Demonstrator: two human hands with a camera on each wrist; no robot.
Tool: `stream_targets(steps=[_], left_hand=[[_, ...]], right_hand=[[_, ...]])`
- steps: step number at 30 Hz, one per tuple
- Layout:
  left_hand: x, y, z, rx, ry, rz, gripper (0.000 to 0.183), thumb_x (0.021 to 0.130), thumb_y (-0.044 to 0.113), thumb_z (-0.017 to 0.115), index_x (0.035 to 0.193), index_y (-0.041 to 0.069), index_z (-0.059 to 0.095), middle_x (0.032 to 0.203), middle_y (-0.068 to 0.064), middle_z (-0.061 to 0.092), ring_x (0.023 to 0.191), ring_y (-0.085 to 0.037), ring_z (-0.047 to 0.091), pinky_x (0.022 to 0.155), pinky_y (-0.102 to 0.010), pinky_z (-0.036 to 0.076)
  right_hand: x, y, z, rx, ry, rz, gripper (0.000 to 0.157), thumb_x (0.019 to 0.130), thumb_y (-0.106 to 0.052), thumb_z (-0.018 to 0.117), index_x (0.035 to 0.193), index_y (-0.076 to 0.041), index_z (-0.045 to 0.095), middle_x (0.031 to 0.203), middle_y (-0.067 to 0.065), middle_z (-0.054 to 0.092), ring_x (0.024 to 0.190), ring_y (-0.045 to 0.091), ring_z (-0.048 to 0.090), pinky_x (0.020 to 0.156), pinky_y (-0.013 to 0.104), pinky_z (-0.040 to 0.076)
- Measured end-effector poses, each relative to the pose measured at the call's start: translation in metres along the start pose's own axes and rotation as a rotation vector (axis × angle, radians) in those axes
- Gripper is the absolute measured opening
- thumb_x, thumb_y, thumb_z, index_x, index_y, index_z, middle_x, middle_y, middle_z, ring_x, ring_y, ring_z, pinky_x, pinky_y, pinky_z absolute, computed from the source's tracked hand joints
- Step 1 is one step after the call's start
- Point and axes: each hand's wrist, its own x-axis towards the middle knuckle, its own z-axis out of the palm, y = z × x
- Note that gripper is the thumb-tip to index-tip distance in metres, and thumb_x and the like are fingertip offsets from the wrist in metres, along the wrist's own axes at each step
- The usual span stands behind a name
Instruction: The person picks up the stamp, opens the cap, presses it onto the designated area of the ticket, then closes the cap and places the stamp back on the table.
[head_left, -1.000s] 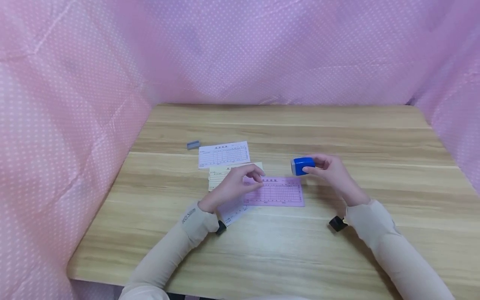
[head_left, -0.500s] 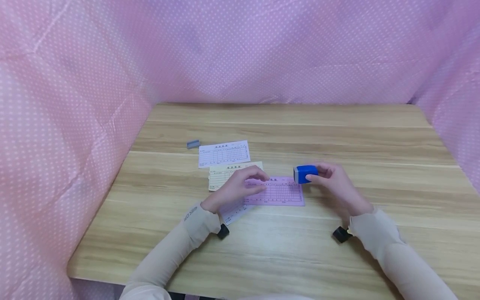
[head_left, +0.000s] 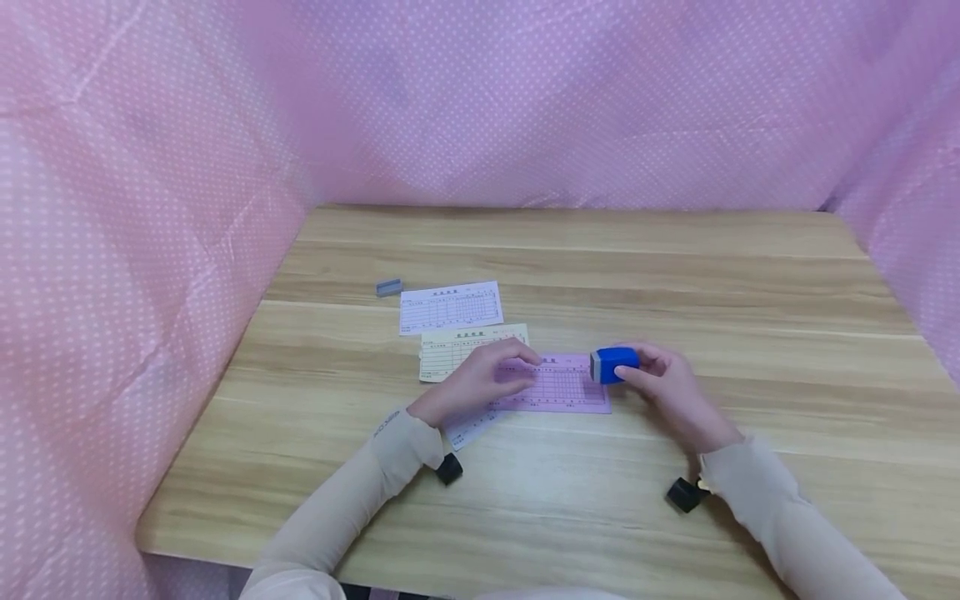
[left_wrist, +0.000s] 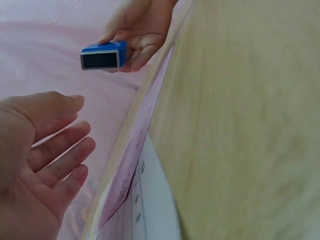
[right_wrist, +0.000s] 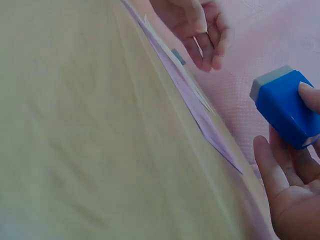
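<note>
My right hand point(head_left: 666, 385) pinches a blue stamp point(head_left: 618, 365) between thumb and fingers, over the right end of a pink printed form point(head_left: 573, 387). In the left wrist view the stamp point(left_wrist: 101, 57) shows its dark face inside a grey rim, turned toward my left hand. That left hand point(head_left: 480, 379) hovers over the forms with fingers relaxed and bent, holding nothing. Beneath it lie a cream form point(head_left: 442, 358) and part of a white form point(head_left: 468, 428), both partly covered. The blue stamp point(right_wrist: 287, 102) also fills the right side of the right wrist view.
Farther back lies another white form point(head_left: 450, 308). Beside its left corner sits a small grey cap-like piece point(head_left: 389, 288). Everything rests on a wood-grain table point(head_left: 675, 258), with pink dotted cloth point(head_left: 525, 100) hanging around its back and sides.
My right hand has brought the stamp nearer to me and slightly right, over the pink form's right end. My left hand has shifted slightly right. The forms appear unmoved.
</note>
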Motion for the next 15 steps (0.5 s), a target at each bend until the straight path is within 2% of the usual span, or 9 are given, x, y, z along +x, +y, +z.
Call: stream_targets(steps=[5, 9, 12, 15], left_hand=[[-0.001, -0.006, 0.003, -0.048, -0.022, -0.026, 0.029, 0.092, 0.015, 0.066, 0.121, 0.012, 0.062, 0.123, -0.001, 0.063, 0.119, -0.011, 0.057, 0.105, -0.03, 0.044], [-0.002, -0.008, 0.005, -0.047, -0.027, -0.038, 0.03, 0.092, 0.017, 0.067, 0.121, 0.014, 0.063, 0.122, 0.003, 0.063, 0.12, -0.008, 0.056, 0.106, -0.03, 0.043], [-0.002, -0.009, 0.005, -0.021, -0.021, -0.035, 0.029, 0.091, 0.015, 0.067, 0.12, 0.014, 0.064, 0.122, 0.004, 0.063, 0.12, -0.008, 0.055, 0.107, -0.031, 0.043], [-0.001, -0.01, 0.005, -0.002, -0.031, -0.026, 0.029, 0.091, 0.013, 0.067, 0.12, 0.013, 0.063, 0.124, 0.003, 0.063, 0.122, -0.009, 0.054, 0.108, -0.031, 0.042]], right_hand=[[-0.002, 0.008, 0.006, 0.03, 0.001, -0.054, 0.047, 0.095, -0.025, 0.062, 0.132, 0.002, 0.052, 0.111, -0.019, 0.064, 0.104, -0.004, 0.059, 0.088, 0.011, 0.049], [0.0, 0.013, 0.009, -0.01, 0.014, -0.113, 0.043, 0.094, -0.021, 0.063, 0.129, 0.003, 0.055, 0.11, -0.022, 0.063, 0.104, -0.007, 0.058, 0.089, 0.009, 0.047], [0.002, 0.016, 0.009, -0.084, 0.013, -0.125, 0.045, 0.093, -0.023, 0.065, 0.129, 0.001, 0.055, 0.119, -0.013, 0.062, 0.107, -0.005, 0.057, 0.089, 0.009, 0.046], [0.003, 0.018, 0.008, -0.181, 0.008, -0.132, 0.046, 0.092, -0.026, 0.067, 0.13, -0.003, 0.057, 0.129, 0.004, 0.06, 0.113, 0.004, 0.056, 0.09, 0.009, 0.044]])
